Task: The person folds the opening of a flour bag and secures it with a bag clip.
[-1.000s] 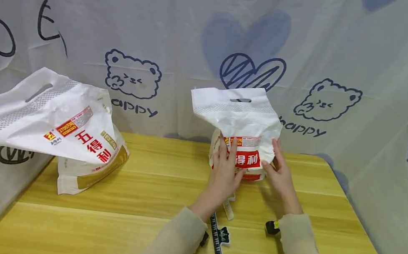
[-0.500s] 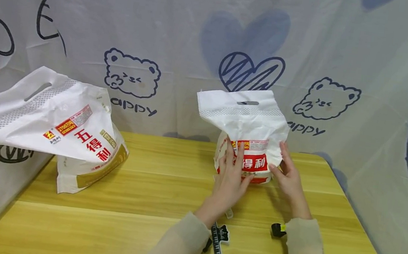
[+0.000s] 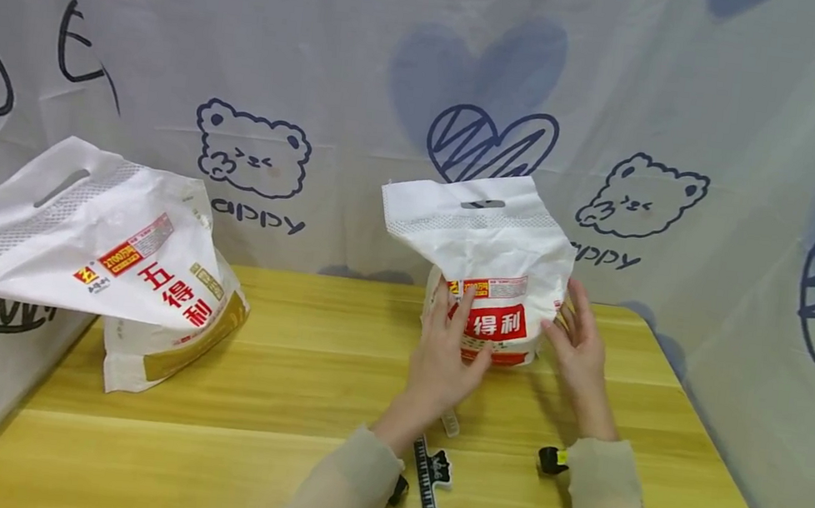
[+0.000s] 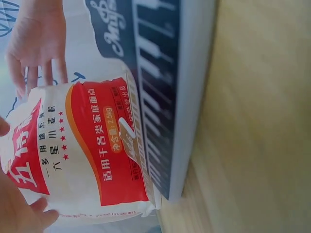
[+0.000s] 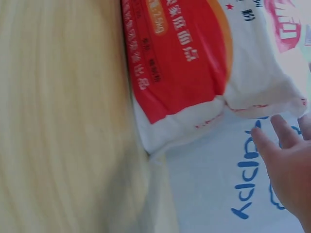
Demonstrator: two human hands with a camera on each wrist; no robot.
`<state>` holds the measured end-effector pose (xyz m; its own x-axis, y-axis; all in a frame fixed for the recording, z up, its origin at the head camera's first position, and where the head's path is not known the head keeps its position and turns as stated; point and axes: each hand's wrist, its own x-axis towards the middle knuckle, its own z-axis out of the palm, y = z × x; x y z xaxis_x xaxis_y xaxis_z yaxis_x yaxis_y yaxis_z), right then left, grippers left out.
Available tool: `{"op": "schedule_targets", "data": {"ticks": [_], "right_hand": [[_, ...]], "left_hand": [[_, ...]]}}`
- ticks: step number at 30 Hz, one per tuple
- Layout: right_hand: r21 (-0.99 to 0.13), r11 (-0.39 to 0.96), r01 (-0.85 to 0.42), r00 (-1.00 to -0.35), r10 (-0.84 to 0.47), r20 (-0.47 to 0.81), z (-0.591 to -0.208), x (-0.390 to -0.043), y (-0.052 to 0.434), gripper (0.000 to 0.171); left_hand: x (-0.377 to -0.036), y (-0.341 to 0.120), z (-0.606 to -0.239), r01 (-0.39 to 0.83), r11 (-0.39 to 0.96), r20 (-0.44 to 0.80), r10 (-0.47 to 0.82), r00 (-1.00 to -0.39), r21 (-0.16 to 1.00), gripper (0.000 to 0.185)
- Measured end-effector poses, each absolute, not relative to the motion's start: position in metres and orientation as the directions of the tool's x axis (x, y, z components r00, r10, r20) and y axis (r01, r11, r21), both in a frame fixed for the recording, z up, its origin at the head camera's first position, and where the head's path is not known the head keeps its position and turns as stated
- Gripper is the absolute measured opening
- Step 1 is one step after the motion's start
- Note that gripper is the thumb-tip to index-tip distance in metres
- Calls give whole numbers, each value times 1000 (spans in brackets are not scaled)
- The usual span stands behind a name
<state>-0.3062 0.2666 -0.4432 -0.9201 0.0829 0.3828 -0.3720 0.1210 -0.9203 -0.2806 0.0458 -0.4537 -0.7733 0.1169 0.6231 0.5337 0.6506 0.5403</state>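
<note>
A white flour bag (image 3: 498,321) with a red label stands upright at the back of the table, its handle flap (image 3: 484,208) folded over to the left. My left hand (image 3: 441,367) lies against its front left side, fingers extended upward over the label. On the other side, my right hand (image 3: 580,362) is at the bag's right edge with fingers spread. In the right wrist view, the fingertips of the right hand (image 5: 289,162) are right at the bag's side. The left wrist view catches the left thumb and palm (image 4: 19,211) beside the bag's lower front.
A larger flour bag (image 3: 170,286) with a gold base leans at the left. A piano-key-patterned strip (image 3: 429,487) lies near my left forearm, with a second, pale strip (image 3: 450,422) behind it. A small black piece (image 3: 552,461) with yellow shows beside my right sleeve. A printed cloth (image 3: 363,115) hangs behind.
The flour bag and both hands have shifted slightly right, then the whole view drifts a little left. The hands keep their places at the bag's sides, the right hand's fingers a bit more upright.
</note>
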Motion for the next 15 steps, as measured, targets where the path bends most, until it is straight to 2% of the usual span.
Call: {"op": "schedule_targets", "data": {"ticks": [7,12,15], "right_hand": [[-878,149,-456,-863,170,477,-426,-304,269,70],[-846,225,-484,-833,176,524,-413,-303,278,69],[-818,276,-504,-818,153,555,-406,-304,283,69]], "left_hand": [[-284,31,-447,562,674,778,-30,-627,479,67],[-292,23,-435,591,696,855,-63,-515,408,61],[-299,17,-426,595,707,875,-69,-479,382,61]]}}
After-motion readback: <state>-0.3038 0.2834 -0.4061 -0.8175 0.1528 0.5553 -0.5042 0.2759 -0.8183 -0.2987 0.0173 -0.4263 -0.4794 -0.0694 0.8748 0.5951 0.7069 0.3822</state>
